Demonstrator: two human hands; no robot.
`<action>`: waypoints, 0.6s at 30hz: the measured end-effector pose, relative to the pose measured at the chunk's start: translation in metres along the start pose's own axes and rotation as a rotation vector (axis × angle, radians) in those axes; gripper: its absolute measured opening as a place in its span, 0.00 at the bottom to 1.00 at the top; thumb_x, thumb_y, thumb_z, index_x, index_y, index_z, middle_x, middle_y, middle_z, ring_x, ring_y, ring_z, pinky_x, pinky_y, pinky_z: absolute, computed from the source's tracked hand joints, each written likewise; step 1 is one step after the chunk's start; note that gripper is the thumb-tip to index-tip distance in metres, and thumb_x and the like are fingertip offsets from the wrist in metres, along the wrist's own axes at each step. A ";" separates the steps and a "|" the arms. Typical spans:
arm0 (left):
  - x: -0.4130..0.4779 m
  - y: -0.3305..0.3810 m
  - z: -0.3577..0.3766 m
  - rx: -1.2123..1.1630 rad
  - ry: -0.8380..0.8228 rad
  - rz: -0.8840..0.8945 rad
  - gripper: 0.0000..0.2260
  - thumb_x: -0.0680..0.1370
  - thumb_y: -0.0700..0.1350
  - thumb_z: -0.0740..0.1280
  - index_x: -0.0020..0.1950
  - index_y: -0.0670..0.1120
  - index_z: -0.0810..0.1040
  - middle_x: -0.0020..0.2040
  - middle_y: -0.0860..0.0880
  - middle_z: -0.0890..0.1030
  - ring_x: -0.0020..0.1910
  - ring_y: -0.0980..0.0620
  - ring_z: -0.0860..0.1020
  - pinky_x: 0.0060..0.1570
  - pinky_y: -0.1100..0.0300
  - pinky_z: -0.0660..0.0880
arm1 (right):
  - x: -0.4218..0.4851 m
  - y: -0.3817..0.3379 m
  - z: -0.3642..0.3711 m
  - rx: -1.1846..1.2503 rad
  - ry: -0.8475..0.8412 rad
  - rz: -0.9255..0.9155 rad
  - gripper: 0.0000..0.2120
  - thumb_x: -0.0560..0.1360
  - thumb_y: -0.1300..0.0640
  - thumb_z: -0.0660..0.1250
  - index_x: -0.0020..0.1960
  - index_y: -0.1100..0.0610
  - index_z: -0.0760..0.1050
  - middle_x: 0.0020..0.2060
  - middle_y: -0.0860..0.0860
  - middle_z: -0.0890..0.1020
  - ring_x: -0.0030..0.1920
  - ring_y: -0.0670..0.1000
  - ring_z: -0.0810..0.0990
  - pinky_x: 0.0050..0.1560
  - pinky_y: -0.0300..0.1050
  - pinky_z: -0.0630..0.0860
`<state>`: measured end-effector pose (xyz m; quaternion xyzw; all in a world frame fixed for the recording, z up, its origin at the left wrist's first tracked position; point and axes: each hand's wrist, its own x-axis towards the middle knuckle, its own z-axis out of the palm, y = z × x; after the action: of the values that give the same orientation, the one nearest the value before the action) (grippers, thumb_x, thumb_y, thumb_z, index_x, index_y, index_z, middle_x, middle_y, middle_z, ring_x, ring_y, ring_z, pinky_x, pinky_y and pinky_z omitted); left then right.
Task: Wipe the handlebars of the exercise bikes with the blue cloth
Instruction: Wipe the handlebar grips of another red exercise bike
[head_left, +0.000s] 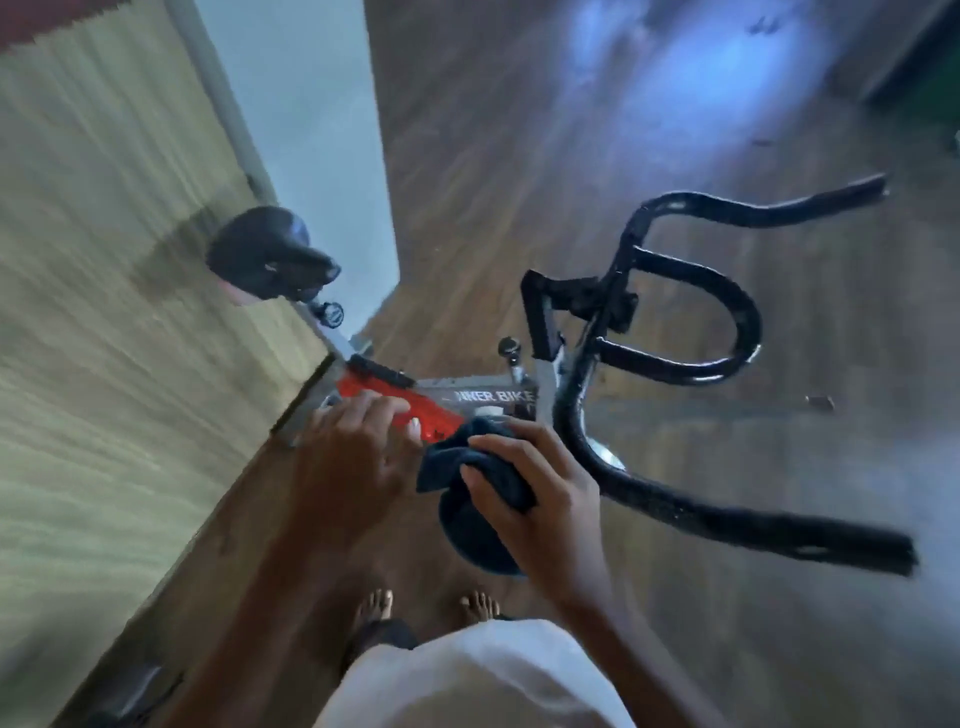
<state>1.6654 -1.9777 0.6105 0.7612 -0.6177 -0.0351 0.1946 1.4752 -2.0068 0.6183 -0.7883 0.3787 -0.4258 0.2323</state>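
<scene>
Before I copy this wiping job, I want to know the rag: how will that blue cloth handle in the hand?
The blue cloth is probably floppy: it bunches and droops under the right hand. It looks light, held by fingers alone. It should wrap around the handlebar rather than slide.

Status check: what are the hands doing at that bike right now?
Right hand gripping blue cloth. Left hand open beside it. Cloth short of handlebars. Nothing in between.

**Counts**

I see one bike (467, 397), one saddle (267, 254), one handlebar set (691, 332), one cloth (480, 499). Two hands: left (353, 457), right (540, 499). Two bare feet (374, 605). Two adjuster knobs (331, 313) on the frame.
</scene>
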 end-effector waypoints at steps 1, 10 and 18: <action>0.012 0.002 0.002 -0.034 -0.035 0.068 0.17 0.76 0.54 0.56 0.50 0.45 0.80 0.48 0.45 0.82 0.45 0.42 0.80 0.49 0.48 0.73 | -0.002 -0.004 -0.002 -0.036 0.051 0.022 0.13 0.76 0.47 0.67 0.52 0.55 0.82 0.52 0.50 0.81 0.51 0.47 0.81 0.53 0.42 0.78; 0.040 0.059 0.039 -0.353 -0.142 0.697 0.14 0.77 0.51 0.60 0.54 0.45 0.79 0.55 0.46 0.78 0.56 0.45 0.77 0.55 0.48 0.72 | -0.016 -0.044 -0.114 -0.751 0.621 0.185 0.11 0.76 0.50 0.69 0.50 0.58 0.82 0.50 0.49 0.80 0.47 0.47 0.81 0.50 0.40 0.77; 0.046 0.086 0.069 -0.202 -0.268 0.966 0.15 0.78 0.53 0.58 0.60 0.48 0.75 0.59 0.49 0.79 0.67 0.48 0.73 0.68 0.47 0.62 | -0.081 0.044 -0.139 -1.458 0.137 0.141 0.16 0.77 0.47 0.66 0.59 0.56 0.77 0.59 0.60 0.80 0.59 0.65 0.78 0.63 0.63 0.71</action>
<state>1.5761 -2.0525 0.5847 0.3549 -0.9121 -0.0978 0.1804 1.3118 -1.9753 0.6213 -0.6878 0.6292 -0.0981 -0.3485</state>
